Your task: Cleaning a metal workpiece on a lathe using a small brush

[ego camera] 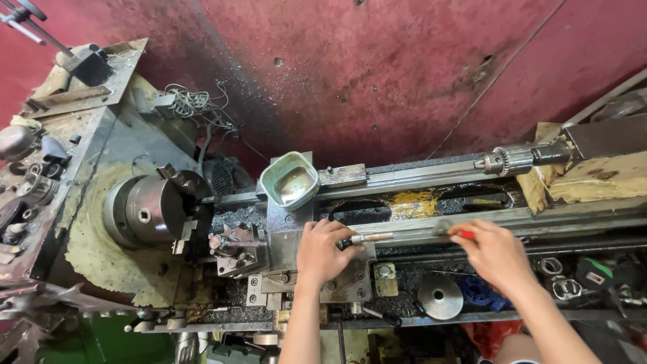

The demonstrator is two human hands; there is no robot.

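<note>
I look down on a worn metal lathe. My left hand (322, 253) rests on the carriage (283, 246), its fingers pinching the end of a short metal rod (372, 237) that lies along the bedway. My right hand (495, 253) is further right over the bed rail (431, 226), fingers closed on a small red-handled tool (465, 234) whose tip points left. The chuck (151, 210) sits at the left with nothing in its jaws, and the tool post (237, 248) stands just left of my left hand.
A green dish (291, 178) with liquid sits on the carriage's back. A tailstock drill chuck (502, 160) points left at the right. A grey handwheel (439, 295), a blue part (477, 291) and rings (565, 286) lie in the front tray. A red wall rises behind.
</note>
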